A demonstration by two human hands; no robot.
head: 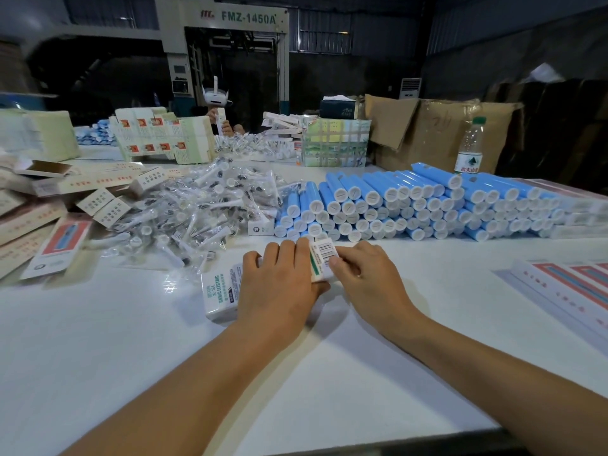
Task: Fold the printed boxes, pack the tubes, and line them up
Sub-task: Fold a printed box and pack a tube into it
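A factory packing hall: a tall grey industrial machine marked FMZ-1450A point(227, 54) stands behind the white work surface point(131, 340), with brown corrugated cartons point(437, 130) right of it.

Both bare forearms reach in from the bottom of the frame toward its centre, the left hand point(279, 284) lying palm-down with fingers curled forward, the right hand point(365, 274) pinching with thumb and forefinger.
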